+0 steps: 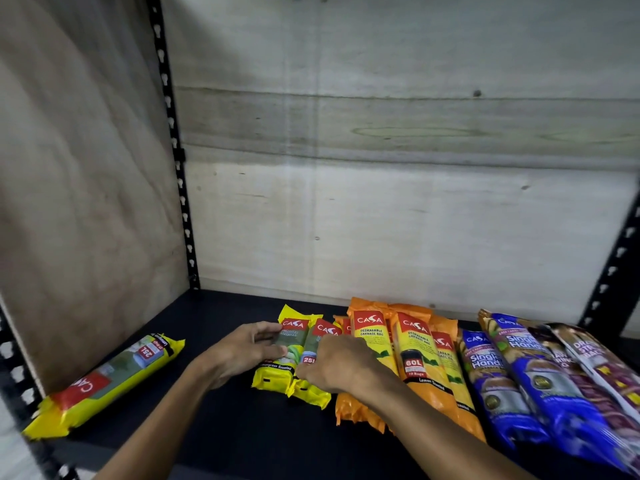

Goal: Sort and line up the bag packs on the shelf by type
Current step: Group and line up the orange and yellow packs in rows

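Nearest me, my right hand (337,367) curls over the second yellow pack (313,363), pinching its side to snug it against the orange packs (408,355) just right of it. My left hand (242,351) grips the first yellow pack (282,355), squaring it beside its twin. A stray yellow pack (110,379) lies angled, well left of the orange packs. Blue packs (498,372) lie right of them on the shelf (221,313).

Back wall (398,209): at 12 o'clock we see pale, stained boards.
Side panel (79,188): brown, at 9 o'clock.
Upright (175,143): black, slotted.
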